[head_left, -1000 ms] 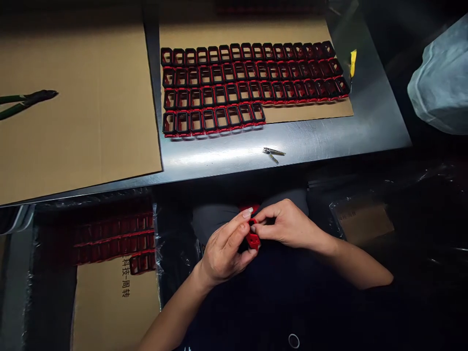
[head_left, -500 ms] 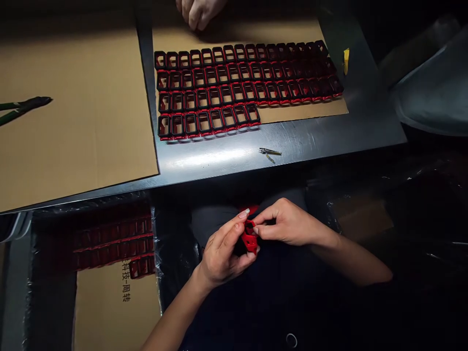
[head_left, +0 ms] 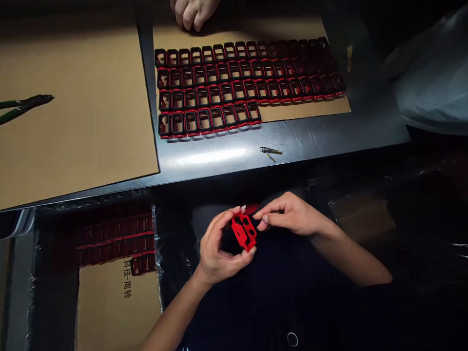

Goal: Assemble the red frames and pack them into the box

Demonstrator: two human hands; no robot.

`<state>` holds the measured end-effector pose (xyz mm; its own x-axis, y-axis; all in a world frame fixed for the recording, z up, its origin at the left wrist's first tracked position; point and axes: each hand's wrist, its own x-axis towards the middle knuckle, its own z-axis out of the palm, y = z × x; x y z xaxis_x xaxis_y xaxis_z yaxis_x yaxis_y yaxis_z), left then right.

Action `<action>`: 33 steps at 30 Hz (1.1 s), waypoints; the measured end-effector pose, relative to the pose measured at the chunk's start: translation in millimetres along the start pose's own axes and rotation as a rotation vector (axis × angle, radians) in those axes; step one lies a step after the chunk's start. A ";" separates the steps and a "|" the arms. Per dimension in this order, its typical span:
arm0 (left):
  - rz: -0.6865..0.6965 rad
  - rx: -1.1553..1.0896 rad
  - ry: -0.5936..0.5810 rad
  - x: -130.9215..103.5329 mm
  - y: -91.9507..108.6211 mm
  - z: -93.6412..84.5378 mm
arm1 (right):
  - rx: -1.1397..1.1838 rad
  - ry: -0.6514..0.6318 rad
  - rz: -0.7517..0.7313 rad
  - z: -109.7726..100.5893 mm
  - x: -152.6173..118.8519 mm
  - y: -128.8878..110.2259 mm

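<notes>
My left hand [head_left: 219, 243] grips a red plastic frame [head_left: 243, 231] by its two ends, between the thumb below and the fingertips above. Its cut-out face, with a round hole and slots, is turned up to the camera. Just right of it, my right hand [head_left: 292, 214] is closed in a pinch, a little apart from the frame. What its fingertips hold, if anything, cannot be made out. Both hands are over the lap, in front of the table edge.
Rows of black-and-red frames [head_left: 215, 119] stand on cardboard on the metal table [head_left: 204, 163]. Small nippers [head_left: 271, 151] lie near its edge, green-handled pliers [head_left: 36, 101] at left. Another person's hand [head_left: 193, 12] rests at the back. A lined box [head_left: 109, 312] at lower left holds more frames.
My left hand has turned the red frame from its narrow side to its cut-out face. My right fingers have come away from it, slightly to the right.
</notes>
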<state>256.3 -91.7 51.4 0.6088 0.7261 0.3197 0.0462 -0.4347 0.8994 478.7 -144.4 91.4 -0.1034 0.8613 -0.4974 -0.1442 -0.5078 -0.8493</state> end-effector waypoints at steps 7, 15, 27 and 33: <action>-0.050 -0.073 0.035 -3.2 -3.9 3.0 | 0.245 -0.052 0.093 6.1 0.1 13.3; -0.062 -0.139 0.046 -3.6 -7.2 4.7 | 0.221 -0.177 0.069 13.6 -0.4 4.5; -0.164 -0.513 -0.029 1.7 -4.4 7.6 | 0.091 -0.269 -0.042 19.1 1.9 15.8; -0.213 -0.713 -0.043 2.2 -3.0 10.2 | 0.222 -0.308 -0.049 23.1 4.5 20.0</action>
<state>265.6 -94.2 46.4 0.6751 0.7283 0.1179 -0.3492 0.1747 0.9206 452.7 -151.1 76.3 -0.3773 0.8566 -0.3521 -0.3622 -0.4864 -0.7951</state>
